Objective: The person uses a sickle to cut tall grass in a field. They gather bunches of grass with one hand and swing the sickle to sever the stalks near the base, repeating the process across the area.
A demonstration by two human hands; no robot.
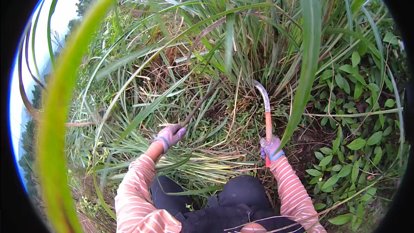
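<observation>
My right hand [271, 147], in a purple glove, is closed around the orange handle of a sickle [266, 98]. The sickle's curved metal blade points away from me, its tip at the base of a large clump of tall grass [275, 55]. My left hand [170, 136], gloved too, grips the near end of a thin brown stick [202, 102], which slants up and right towards the clump. Between my hands and my knees, a layer of cut grass stalks [210, 165] lies on the ground.
Leafy low plants [347, 155] grow on the right. Long grass blades hang close before the camera, a broad yellow-green one [58, 119] at the left and a green one [307, 48] right of the sickle. Dry stems [161, 68] litter the ground beyond my left hand.
</observation>
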